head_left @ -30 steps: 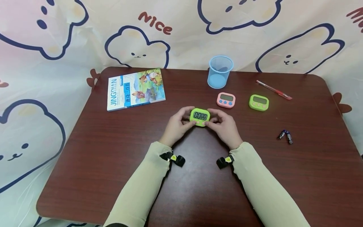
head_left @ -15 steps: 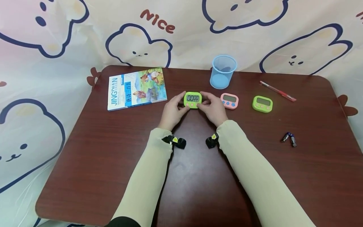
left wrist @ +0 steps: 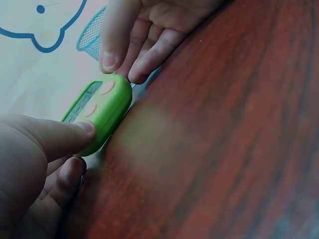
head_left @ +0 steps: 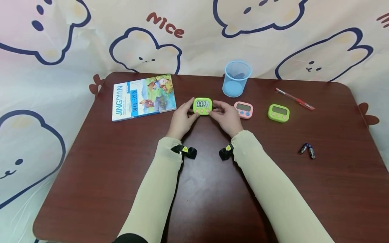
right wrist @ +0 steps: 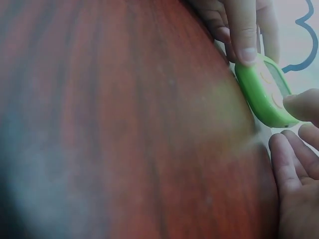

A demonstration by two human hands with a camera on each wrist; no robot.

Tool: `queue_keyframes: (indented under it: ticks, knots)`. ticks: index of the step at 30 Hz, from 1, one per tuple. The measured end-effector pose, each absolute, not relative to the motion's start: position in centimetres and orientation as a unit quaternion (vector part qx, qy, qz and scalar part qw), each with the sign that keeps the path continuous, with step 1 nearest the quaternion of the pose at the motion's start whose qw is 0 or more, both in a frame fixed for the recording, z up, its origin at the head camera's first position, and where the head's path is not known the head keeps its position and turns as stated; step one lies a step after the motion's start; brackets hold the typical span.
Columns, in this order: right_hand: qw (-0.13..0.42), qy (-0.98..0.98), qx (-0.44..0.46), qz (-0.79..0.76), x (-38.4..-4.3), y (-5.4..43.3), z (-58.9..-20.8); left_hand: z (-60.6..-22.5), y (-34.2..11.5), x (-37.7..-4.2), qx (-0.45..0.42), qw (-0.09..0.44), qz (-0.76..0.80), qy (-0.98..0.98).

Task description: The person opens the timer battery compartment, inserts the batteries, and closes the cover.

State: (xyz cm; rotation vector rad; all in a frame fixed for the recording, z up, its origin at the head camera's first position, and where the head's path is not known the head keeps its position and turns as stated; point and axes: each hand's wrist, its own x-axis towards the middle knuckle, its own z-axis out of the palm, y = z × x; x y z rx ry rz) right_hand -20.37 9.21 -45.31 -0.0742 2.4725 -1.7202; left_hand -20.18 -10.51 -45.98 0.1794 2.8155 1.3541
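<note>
A green digital timer point(head_left: 202, 106) with pink buttons stands upright, its lit display reading about 00:01. My left hand point(head_left: 180, 120) pinches its left side; in the left wrist view that thumb point(left wrist: 67, 137) lies on the front beside a pink button. From the other side my right hand point(head_left: 228, 118) holds the timer between thumb and fingers. The right wrist view shows the right thumb point(right wrist: 301, 105) on the timer's front, close to a button. The timer's back is hidden. Just right of the right hand lies a pink timer point(head_left: 243, 110) with blue buttons and a blank screen.
A picture-covered book point(head_left: 144, 98) lies to the left. Behind the hands stands a blue mesh cup point(head_left: 234, 86). Farther right are a second green timer point(head_left: 278, 113) with a blank screen, a red pen point(head_left: 294, 98) and two small batteries point(head_left: 307, 150), all on the brown table point(head_left: 209, 195).
Both hands have carried the green timer away from me and slightly left over the table. Its display has gone from 00:00 to 00:01.
</note>
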Motion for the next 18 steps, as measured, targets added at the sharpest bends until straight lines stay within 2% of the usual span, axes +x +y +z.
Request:
queue_keyframes:
  ticks: [13,18]
  knots:
    - [0.060,0.821,-0.038,-0.566,-19.7,9.6,-45.2,-46.4,-10.6,-20.1,0.058,-0.008,0.431,0.900]
    - [0.057,0.805,-0.019,-0.590,-19.0,10.2,-45.4,-46.1,-10.5,-19.8,0.074,-0.060,0.469,0.878]
